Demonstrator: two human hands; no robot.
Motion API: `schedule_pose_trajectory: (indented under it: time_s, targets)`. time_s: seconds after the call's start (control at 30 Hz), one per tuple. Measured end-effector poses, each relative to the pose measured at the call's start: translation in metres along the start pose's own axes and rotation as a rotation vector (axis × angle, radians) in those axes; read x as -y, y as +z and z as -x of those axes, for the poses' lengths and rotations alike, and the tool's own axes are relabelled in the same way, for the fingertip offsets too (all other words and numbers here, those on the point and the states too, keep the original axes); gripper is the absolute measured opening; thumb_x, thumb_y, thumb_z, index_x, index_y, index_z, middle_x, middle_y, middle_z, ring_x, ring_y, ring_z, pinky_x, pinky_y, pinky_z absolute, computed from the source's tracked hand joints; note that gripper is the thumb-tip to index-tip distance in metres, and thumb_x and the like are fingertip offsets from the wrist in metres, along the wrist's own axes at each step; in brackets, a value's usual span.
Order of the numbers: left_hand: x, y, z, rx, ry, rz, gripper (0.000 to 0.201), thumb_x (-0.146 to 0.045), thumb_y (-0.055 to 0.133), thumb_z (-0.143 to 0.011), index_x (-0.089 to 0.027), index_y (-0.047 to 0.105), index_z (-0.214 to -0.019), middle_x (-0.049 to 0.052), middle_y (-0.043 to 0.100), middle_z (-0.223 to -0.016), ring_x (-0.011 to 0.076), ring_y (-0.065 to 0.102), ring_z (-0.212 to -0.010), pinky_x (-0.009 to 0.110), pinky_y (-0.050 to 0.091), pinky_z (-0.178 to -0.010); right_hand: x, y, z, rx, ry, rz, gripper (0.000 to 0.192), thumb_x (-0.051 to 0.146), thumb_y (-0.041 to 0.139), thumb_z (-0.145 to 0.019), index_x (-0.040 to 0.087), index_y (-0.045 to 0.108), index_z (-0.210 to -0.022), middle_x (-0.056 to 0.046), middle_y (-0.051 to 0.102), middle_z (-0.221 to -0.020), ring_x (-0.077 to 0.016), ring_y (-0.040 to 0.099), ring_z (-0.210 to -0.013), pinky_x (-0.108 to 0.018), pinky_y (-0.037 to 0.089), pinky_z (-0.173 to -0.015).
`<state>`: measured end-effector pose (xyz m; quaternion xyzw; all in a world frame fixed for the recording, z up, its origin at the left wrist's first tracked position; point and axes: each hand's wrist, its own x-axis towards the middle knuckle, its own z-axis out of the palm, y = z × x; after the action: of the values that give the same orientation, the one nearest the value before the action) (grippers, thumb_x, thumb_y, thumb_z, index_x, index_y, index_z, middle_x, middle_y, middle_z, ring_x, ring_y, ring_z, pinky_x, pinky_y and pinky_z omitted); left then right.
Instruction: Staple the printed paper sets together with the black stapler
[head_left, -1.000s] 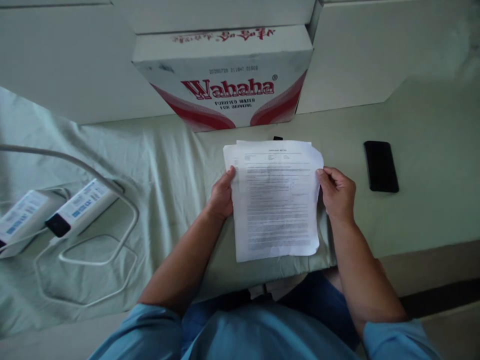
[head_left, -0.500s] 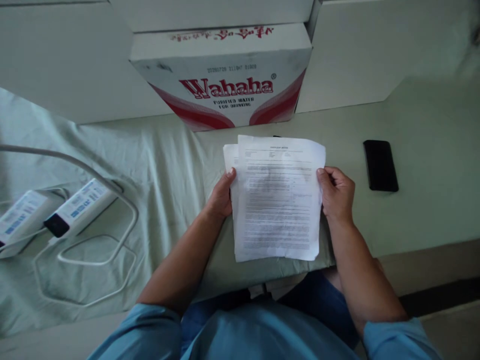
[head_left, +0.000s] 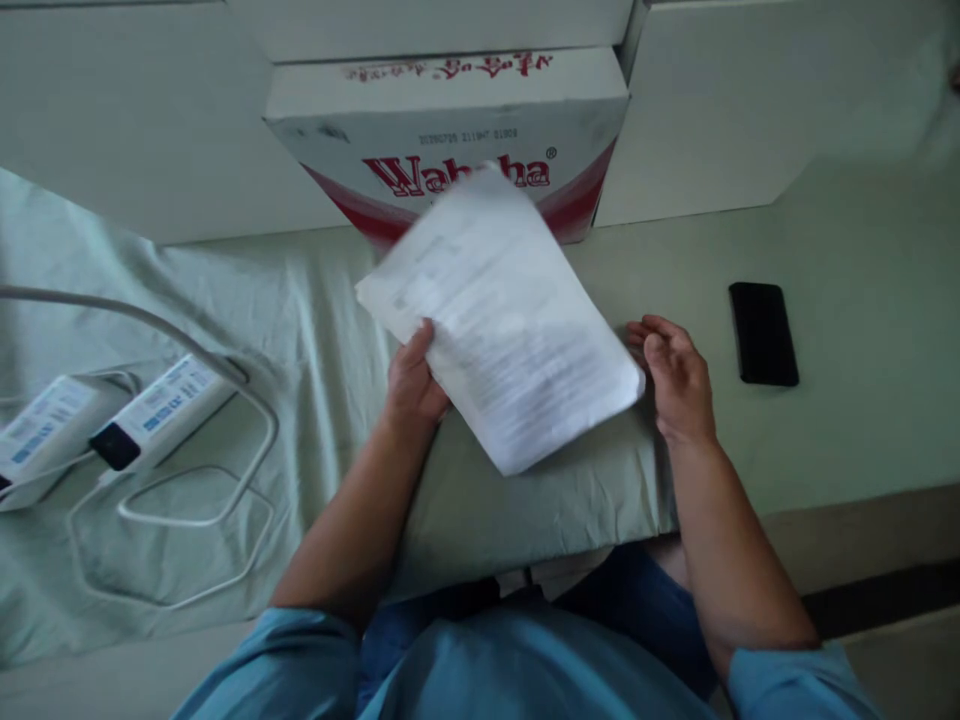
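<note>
My left hand (head_left: 412, 380) grips a stack of printed white paper sheets (head_left: 499, 320) by its left edge. The stack is lifted off the green cloth and turned at an angle, blurred by motion, its far corner in front of the Wahaha box. My right hand (head_left: 675, 375) sits just right of the stack's right corner with the fingers loosely curled and apart, holding nothing.
A white and red Wahaha water carton (head_left: 450, 130) stands at the back. A black phone (head_left: 763, 332) lies on the green cloth (head_left: 862, 400) to the right. At the left lie two white power adapters (head_left: 161, 410) with looped white cables (head_left: 187, 500).
The paper stack, held flat by both hands before, has been lifted and swung to the left by my left hand. My right hand has let go of it.
</note>
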<state>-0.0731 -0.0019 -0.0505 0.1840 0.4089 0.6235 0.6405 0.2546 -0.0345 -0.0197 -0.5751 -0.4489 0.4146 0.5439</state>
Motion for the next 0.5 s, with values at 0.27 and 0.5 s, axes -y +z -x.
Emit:
schedule_pose_trajectory:
  time_s: [0.27,0.5]
  targets:
    - [0.002,-0.003,-0.009,0.009,0.126,0.075,0.049,-0.046,0.079,-0.095,-0.02,0.068,-0.135,0.014,0.077,-0.14,0.0357,0.048,-0.16,0.05,0.049,-0.129,-0.003,0.044,0.026,0.424,0.293,-0.24,0.084,0.078,0.093,-0.062,0.027,0.073,-0.126,-0.012,0.082,-0.128,-0.035,0.076,-0.124,-0.055,0.059,-0.113]
    - [-0.018,0.002,0.005,0.178,0.268,-0.064,0.049,-0.032,0.096,-0.073,-0.025,0.077,-0.118,0.008,0.081,-0.129,0.0346,0.064,-0.145,0.048,0.055,-0.122,0.002,0.008,0.015,0.044,-0.107,0.065,0.041,0.06,0.078,-0.091,0.025,0.079,-0.112,-0.01,0.084,-0.111,-0.0308,0.076,-0.126,-0.048,0.062,-0.107]
